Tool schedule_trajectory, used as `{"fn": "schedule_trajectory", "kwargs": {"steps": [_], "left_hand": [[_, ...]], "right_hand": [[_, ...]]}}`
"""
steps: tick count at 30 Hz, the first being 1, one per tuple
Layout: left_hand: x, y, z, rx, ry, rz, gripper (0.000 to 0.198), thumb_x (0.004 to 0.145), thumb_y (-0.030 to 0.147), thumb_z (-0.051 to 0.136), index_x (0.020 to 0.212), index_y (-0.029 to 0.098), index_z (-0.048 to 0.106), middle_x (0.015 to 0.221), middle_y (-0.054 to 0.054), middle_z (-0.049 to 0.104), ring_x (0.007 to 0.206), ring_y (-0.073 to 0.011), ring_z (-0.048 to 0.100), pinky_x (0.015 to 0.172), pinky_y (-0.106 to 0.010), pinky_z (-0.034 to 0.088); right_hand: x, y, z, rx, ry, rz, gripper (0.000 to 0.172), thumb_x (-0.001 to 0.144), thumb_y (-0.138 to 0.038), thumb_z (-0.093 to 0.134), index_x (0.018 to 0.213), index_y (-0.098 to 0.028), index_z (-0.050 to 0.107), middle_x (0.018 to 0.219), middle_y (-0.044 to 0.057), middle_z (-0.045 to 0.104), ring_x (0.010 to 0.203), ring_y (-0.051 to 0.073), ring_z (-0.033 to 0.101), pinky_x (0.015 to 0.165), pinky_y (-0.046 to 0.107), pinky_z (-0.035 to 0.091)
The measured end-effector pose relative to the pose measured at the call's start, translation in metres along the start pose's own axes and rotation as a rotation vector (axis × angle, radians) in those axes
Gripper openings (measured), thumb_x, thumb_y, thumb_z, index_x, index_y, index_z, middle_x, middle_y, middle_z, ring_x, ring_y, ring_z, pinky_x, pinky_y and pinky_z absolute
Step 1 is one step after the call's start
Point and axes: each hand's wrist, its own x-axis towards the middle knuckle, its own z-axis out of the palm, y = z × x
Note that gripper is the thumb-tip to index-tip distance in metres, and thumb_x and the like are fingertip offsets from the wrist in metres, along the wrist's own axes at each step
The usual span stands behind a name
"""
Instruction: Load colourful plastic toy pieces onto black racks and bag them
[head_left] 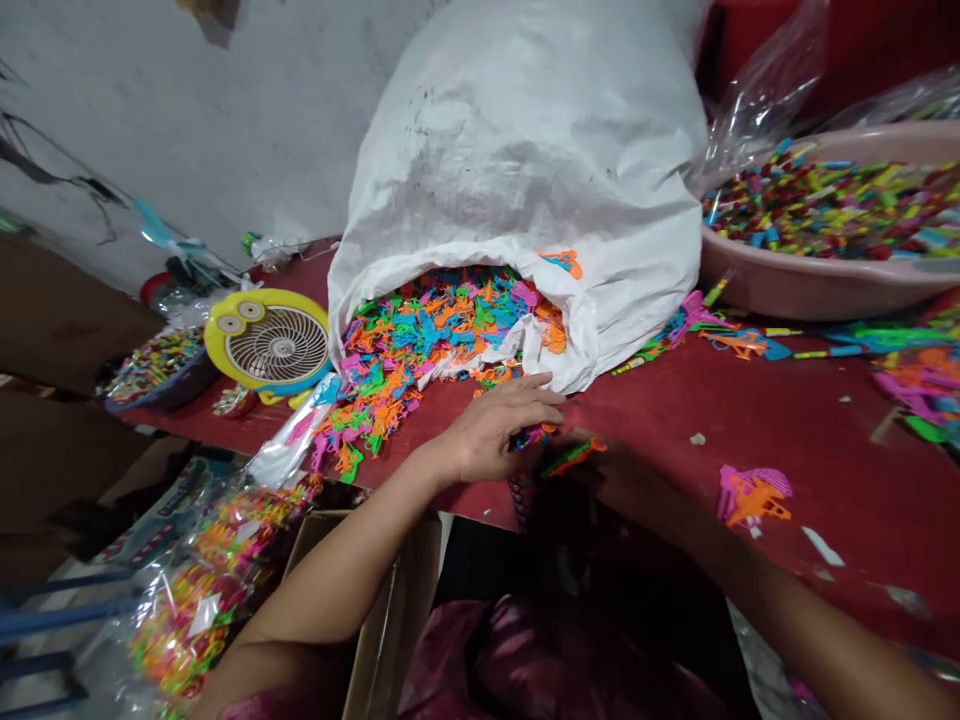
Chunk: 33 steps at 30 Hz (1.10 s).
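My left hand is closed over several small plastic toys in blue, purple and orange, at the table's front edge. Beside it my right hand, dark and partly blurred, is closed on a green and orange plastic toy; its fingertips are hard to make out. Just beyond my hands, a big white sack lies with its mouth towards me. Bright plastic toys, some apparently pistol-shaped, spill out of it onto the red table.
A yellow fan stands left of the sack, by a basin of small pieces. Filled clear bags lie lower left, beside a cardboard box. At right are a pink tub and loose pink and orange toys.
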Motion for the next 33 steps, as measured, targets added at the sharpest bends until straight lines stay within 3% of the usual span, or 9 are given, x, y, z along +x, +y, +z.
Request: {"fn": "schedule_trajectory", "kwargs": {"steps": [6, 9, 15, 20, 26, 33], "left_hand": [[0.001, -0.01, 0.006, -0.038, 0.046, 0.059, 0.038, 0.079, 0.015, 0.062, 0.116, 0.024, 0.064, 0.135, -0.007, 0.062, 0.143, -0.0257, 0.038, 0.117, -0.048, 0.036], [0.002, -0.012, 0.004, -0.033, 0.029, 0.085, 0.035, 0.078, 0.015, 0.063, 0.112, 0.022, 0.065, 0.132, -0.007, 0.063, 0.142, -0.026, 0.04, 0.118, -0.045, 0.036], [0.003, -0.017, -0.002, -0.052, 0.046, 0.189, 0.024, 0.082, 0.015, 0.059, 0.104, 0.018, 0.068, 0.117, -0.009, 0.07, 0.12, -0.0218, 0.061, 0.12, -0.04, 0.034], [0.006, -0.027, 0.008, -0.009, 0.043, 0.208, 0.021, 0.082, 0.019, 0.061, 0.102, 0.023, 0.068, 0.113, -0.004, 0.071, 0.118, -0.0202, 0.06, 0.123, -0.037, 0.03], [0.007, -0.033, 0.014, -0.021, 0.091, 0.248, 0.018, 0.082, 0.023, 0.062, 0.099, 0.022, 0.069, 0.109, -0.006, 0.071, 0.111, -0.0228, 0.062, 0.122, -0.037, 0.03], [0.005, -0.029, 0.009, -0.009, 0.027, 0.2, 0.027, 0.077, 0.018, 0.066, 0.103, 0.023, 0.069, 0.114, -0.004, 0.07, 0.117, -0.0228, 0.059, 0.124, -0.037, 0.026]], "right_hand": [[-0.006, 0.003, 0.014, -0.146, 0.19, 0.084, 0.024, 0.089, -0.028, 0.051, 0.107, -0.024, 0.067, 0.108, 0.007, 0.071, 0.097, 0.026, 0.066, 0.088, 0.042, 0.051], [-0.005, -0.001, 0.012, -0.197, 0.182, 0.122, 0.023, 0.089, -0.029, 0.051, 0.102, -0.023, 0.069, 0.1, 0.007, 0.073, 0.09, 0.025, 0.068, 0.082, 0.039, 0.052], [0.002, -0.007, 0.006, -0.21, 0.169, 0.158, 0.024, 0.085, -0.038, 0.053, 0.08, -0.022, 0.07, 0.09, 0.008, 0.073, 0.087, 0.027, 0.068, 0.08, 0.04, 0.053], [-0.001, -0.001, 0.011, -0.157, 0.165, 0.219, 0.026, 0.085, -0.042, 0.054, 0.082, -0.022, 0.07, 0.083, 0.006, 0.071, 0.081, 0.026, 0.067, 0.072, 0.037, 0.054], [-0.001, -0.005, 0.013, -0.308, 0.099, 0.125, 0.027, 0.09, -0.041, 0.051, 0.087, -0.022, 0.069, 0.086, 0.007, 0.07, 0.087, 0.026, 0.064, 0.078, 0.039, 0.051], [-0.005, -0.018, 0.027, -0.521, 0.137, 0.023, 0.024, 0.093, -0.037, 0.045, 0.088, -0.022, 0.063, 0.087, 0.009, 0.067, 0.086, 0.025, 0.063, 0.081, 0.039, 0.049]]}}
